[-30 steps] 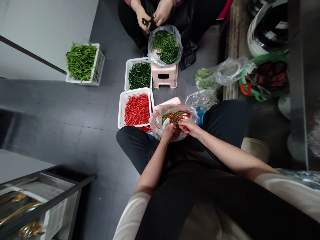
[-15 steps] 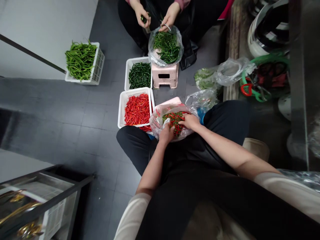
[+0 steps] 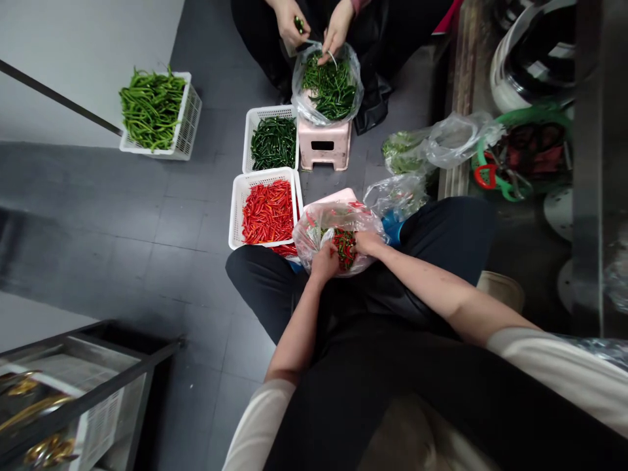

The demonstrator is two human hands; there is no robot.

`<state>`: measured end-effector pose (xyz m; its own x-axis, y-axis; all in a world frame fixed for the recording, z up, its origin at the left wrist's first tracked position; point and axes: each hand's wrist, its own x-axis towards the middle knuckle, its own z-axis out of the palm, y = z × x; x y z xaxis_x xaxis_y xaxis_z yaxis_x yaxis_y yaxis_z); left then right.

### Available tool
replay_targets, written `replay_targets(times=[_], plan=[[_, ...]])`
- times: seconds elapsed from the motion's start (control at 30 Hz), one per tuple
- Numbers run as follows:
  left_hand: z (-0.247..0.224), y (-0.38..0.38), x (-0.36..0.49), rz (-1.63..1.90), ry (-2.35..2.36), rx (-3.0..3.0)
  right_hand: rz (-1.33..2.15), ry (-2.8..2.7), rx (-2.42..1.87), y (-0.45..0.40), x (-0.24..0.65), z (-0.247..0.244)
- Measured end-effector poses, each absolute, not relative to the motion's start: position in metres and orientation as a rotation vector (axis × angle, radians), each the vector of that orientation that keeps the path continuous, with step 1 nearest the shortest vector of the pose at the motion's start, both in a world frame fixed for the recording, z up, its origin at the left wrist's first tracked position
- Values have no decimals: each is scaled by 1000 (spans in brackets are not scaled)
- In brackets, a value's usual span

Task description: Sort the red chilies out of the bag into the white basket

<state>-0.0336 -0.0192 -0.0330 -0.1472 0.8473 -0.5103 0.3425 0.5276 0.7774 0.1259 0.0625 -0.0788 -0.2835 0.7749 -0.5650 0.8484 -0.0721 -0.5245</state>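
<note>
A clear plastic bag with its mouth open rests between my knees, holding red chillies with green stems. Inside its left part is my left hand, fingers bent at the edge of the chillies; what they grip is too small to make out. My right hand reaches in from the right, its fingertips closed among the chillies and partly hidden. Left of the bag stands a white basket of loose red chillies. Behind it is a second white basket with dark green chillies.
Opposite, a person's hands work over a bag of green chillies on a pink stool. A basket of long green peppers stands far left. Plastic bags and a green basket with scissors lie right.
My right hand has moved slightly left and down into the chillies, and my left hand has shifted slightly. The other person's left-side hand has moved right. The view has shifted a little.
</note>
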Motion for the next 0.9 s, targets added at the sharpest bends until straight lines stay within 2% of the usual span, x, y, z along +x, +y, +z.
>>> replay_targets(times=[0.07, 0.1, 0.3, 0.43, 0.67, 0.8, 0.9], plan=[[-33, -18, -33, 571, 1766, 1060, -1246, 2086, 1727, 63, 124, -73], [-33, -18, -34, 577, 1776, 1067, -1327, 2087, 1694, 64, 125, -69], [-28, -15, -35, 631, 1743, 1091, -2249, 1753, 1666, 68, 136, -35], [-22, -14, -28, 663, 1595, 1097, -2649, 1356, 1486, 64, 136, -15], [-14, -12, -24, 805, 1527, 1127, -2804, 1274, 1426, 55, 132, -12], [-13, -11, -25, 935, 1314, 1082, -3012, 886, 1214, 51, 131, -17], [-12, -12, -29, 922, 1201, 977, -2986, 842, 1114, 48, 129, -19]])
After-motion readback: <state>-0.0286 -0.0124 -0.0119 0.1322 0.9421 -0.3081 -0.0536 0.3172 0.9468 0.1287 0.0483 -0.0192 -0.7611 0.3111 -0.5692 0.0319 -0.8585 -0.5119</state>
